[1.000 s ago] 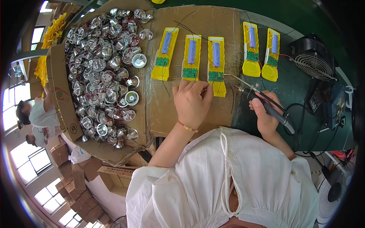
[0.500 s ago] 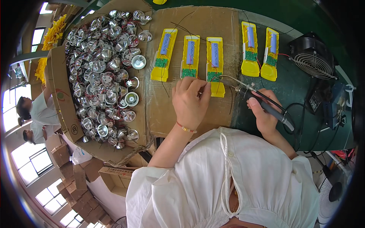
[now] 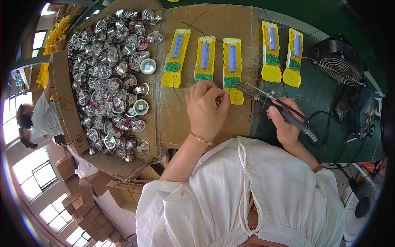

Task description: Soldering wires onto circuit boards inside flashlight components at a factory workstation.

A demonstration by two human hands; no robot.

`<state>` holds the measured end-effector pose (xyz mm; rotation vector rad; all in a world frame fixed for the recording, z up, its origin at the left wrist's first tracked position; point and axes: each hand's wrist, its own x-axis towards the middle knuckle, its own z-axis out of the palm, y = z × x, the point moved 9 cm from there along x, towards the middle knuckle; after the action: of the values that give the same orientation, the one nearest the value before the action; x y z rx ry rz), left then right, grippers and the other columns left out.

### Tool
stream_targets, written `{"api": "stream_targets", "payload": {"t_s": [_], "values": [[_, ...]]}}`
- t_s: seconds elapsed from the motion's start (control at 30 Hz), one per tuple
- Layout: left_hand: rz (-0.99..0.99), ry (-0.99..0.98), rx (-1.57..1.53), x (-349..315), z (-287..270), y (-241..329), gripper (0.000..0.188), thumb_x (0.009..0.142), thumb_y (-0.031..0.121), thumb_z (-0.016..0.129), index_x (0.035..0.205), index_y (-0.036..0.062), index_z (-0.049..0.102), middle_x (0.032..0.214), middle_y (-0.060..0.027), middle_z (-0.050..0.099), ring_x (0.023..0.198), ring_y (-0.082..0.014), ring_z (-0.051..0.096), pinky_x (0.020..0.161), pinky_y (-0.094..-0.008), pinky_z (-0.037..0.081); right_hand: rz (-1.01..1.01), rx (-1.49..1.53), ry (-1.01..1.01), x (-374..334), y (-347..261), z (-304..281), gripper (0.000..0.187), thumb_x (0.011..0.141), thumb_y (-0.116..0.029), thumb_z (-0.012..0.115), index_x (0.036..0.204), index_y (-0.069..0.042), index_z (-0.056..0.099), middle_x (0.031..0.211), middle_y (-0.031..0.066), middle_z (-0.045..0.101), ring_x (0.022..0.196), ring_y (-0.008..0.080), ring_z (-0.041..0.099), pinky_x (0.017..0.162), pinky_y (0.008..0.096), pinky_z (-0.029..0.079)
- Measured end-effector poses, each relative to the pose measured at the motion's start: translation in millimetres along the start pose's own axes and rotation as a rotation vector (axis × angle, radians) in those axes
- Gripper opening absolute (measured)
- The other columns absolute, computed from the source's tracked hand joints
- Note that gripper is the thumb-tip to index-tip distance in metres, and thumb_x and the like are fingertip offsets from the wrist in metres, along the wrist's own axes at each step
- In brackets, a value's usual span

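Note:
My right hand (image 3: 285,121) is wrapped around a black-handled soldering iron (image 3: 293,121), with a thin metal tube fixed along it. The iron's tip end reaches the green circuit board (image 3: 231,82) in a yellow casing (image 3: 236,97) that also holds a blue cylindrical battery (image 3: 232,58). Left of that casing my left hand (image 3: 205,111) is closed in a pinch, its fingertips beside the board's lower part; what they hold, if anything, is hidden. Just beyond my left knuckles lies another yellow casing (image 3: 200,61), its lower end covered by the hand.
A cardboard box (image 3: 68,99) full of silver reflector cups (image 3: 105,72) with wires stands at left. A third casing (image 3: 170,78) lies on the cardboard sheet (image 3: 181,123); two more casings (image 3: 271,74) are at right, near a black fan (image 3: 339,61) and cables. Two people are at far left.
My hands and the soldering iron have hardly moved, still at the same board. At far left, the two people's heads and bodies have shifted.

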<state>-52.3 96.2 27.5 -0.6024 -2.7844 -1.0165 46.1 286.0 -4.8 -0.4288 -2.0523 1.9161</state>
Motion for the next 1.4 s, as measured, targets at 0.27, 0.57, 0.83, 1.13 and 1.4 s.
{"api": "stream_targets", "payload": {"t_s": [0.27,0.57,0.83,1.13,1.4], "values": [[-0.013,0.010,-0.003,1,1,-2,0.007,0.067,0.011,0.068,0.067,0.0090,0.062,0.080,-0.0025,0.054,0.076,-0.0227,0.051,0.069,-0.0352,0.037,-0.016,0.045,0.031,1,-3,-3,0.017,0.078,-0.007,0.067,0.090,0.001,0.058,0.074,0.0003,0.055,0.061,0.0033,0.047,0.054,0.0177,0.038],[-0.012,0.020,0.006,0,1,-2,0.007,0.067,0.011,0.068,0.066,0.0094,0.061,0.080,-0.0023,0.054,0.075,-0.0224,0.052,0.069,-0.0351,0.038,0.013,0.092,0.039,1,-4,-3,0.018,0.078,-0.007,0.066,0.091,0.001,0.058,0.073,0.0006,0.056,0.061,0.0038,0.049,0.054,0.0176,0.039],[-0.076,0.016,-0.057,1,1,-6,0.007,0.067,0.012,0.068,0.066,0.0099,0.061,0.079,-0.0025,0.054,0.076,-0.0223,0.053,0.069,-0.0354,0.038,0.004,0.124,0.021,3,-2,-1,0.017,0.078,-0.007,0.066,0.090,0.002,0.058,0.073,0.0014,0.057,0.062,0.0042,0.050,0.054,0.0181,0.039],[-0.034,0.032,0.043,6,4,-2,0.007,0.068,0.013,0.068,0.067,0.0111,0.062,0.079,-0.0027,0.053,0.077,-0.0223,0.052,0.069,-0.0356,0.037,-0.041,0.051,0.010,7,-3,8,0.014,0.079,-0.007,0.066,0.087,0.001,0.058,0.071,-0.0003,0.056,0.059,0.0037,0.045,0.053,0.0188,0.037],[-0.038,0.029,0.055,8,5,-1,0.008,0.069,0.013,0.067,0.066,0.0094,0.061,0.079,-0.0037,0.054,0.077,-0.0228,0.052,0.069,-0.0360,0.038,0.126,0.130,0.006,6,6,10,0.016,0.080,-0.007,0.065,0.090,0.002,0.057,0.072,0.0042,0.059,0.063,0.0063,0.053,0.057,0.0197,0.043]]}}
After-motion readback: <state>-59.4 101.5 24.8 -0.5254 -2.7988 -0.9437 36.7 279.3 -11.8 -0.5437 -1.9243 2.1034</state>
